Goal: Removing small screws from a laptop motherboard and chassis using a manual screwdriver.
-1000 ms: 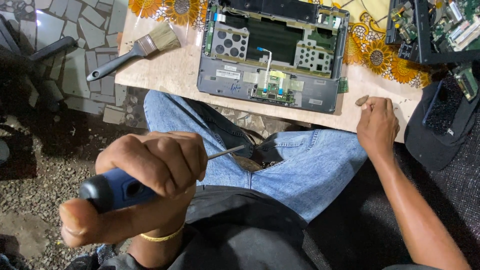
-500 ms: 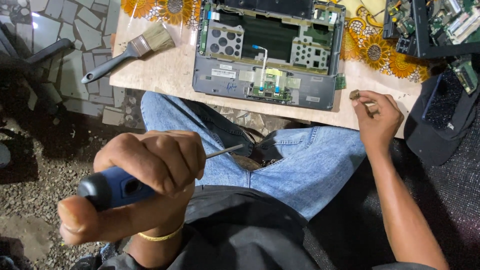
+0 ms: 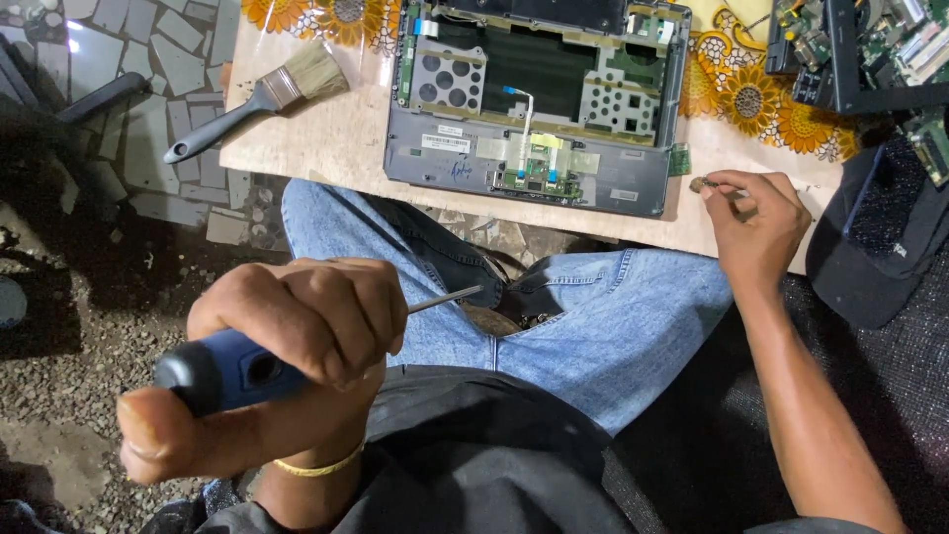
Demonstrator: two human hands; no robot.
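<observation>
My left hand [image 3: 287, 336] grips the screwdriver [image 3: 232, 368]. My right hand [image 3: 756, 222] pinches a small part [image 3: 704, 184] beside the laptop [image 3: 534, 99], already stripped open, boards still inside.

Single view, head-worn camera: looks steeply down over the wearer's chest and blue-jeaned lap toward the light wooden table [image 3: 326, 148] edge ahead. Nearest the lens, large at lower left: left hand [image 3: 287, 341]. Farther, at the table edge: right hand [image 3: 756, 222]. Gravel floor at left. No second view.
</observation>
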